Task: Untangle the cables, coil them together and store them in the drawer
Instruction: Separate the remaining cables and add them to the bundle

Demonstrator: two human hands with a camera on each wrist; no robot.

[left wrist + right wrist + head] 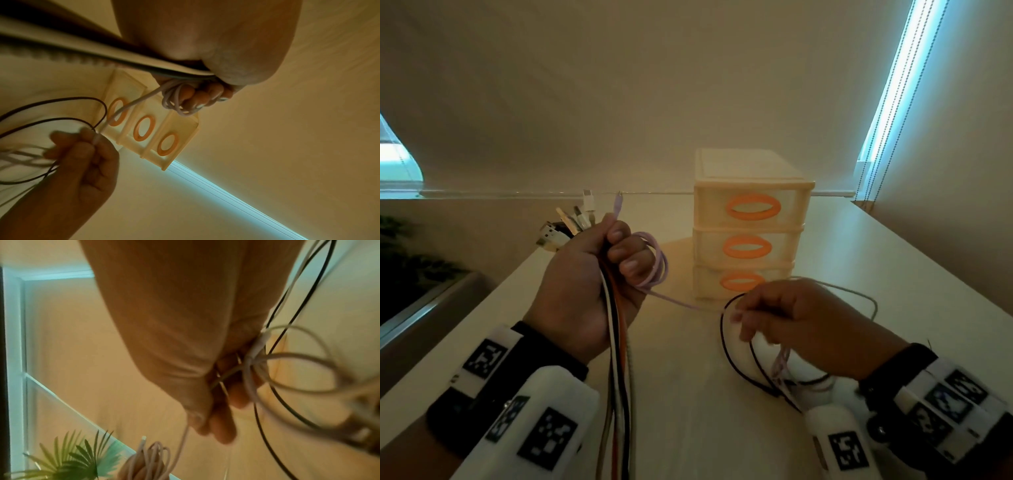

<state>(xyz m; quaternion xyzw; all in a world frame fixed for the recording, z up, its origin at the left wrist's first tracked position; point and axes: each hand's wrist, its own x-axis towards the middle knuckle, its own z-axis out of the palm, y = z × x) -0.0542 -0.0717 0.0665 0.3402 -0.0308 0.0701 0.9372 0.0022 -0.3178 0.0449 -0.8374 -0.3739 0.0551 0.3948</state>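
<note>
My left hand (599, 267) is raised over the table and grips a bundle of cables (618, 342): white, black and orange strands hang down from the fist, and their plugs (571, 222) stick out above it. A lilac cable (654, 263) is looped in a small coil around the left fingers (197, 97). One lilac strand runs taut to my right hand (784, 315), which pinches it at the fingertips (90, 142). Loose black (729, 349) and grey cable loops hang around the right hand (218, 418). The cream three-drawer unit (750, 222) with orange handles stands behind, all drawers closed.
The white table (688, 411) runs to a wall and window ledge at the back. A green plant (82, 456) sits off the left edge. Bead blind cords (873, 164) hang at the right rear.
</note>
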